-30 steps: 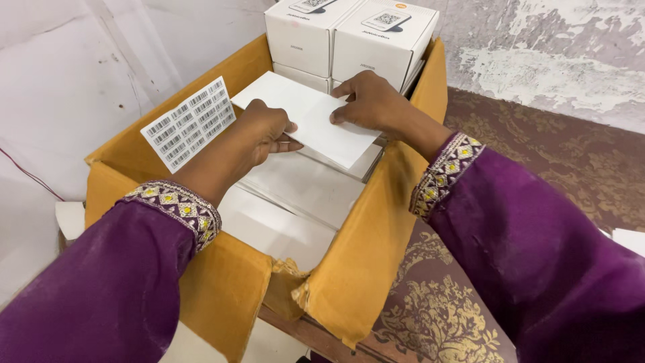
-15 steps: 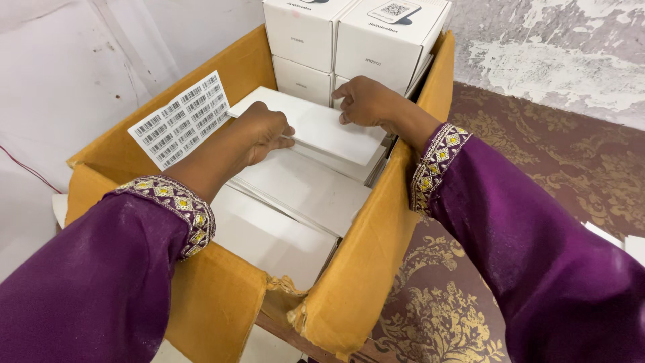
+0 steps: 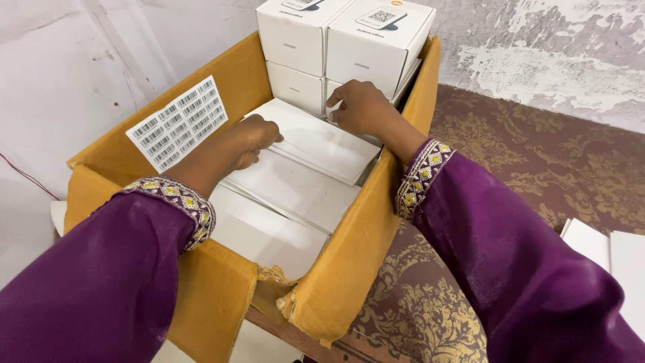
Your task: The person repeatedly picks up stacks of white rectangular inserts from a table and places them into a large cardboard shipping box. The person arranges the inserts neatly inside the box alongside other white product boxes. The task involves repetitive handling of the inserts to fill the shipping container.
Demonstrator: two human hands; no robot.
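Flat white rectangular carton (image 3: 322, 141) gripped at both ends inside the open brown cardboard box (image 3: 342, 269).
The left hand (image 3: 252, 138) clasps its near-left edge, the right hand (image 3: 363, 107) presses its far corner; more flat white cartons (image 3: 282, 202) lie beneath, upright white boxes (image 3: 336, 40) stand just beyond, and a barcode sticker sheet (image 3: 178, 122) sits left.

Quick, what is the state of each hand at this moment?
Left hand: curled on the left edge of the flat white box, gripping it.
Right hand: fingers bent, pressing on the far right corner of that box.
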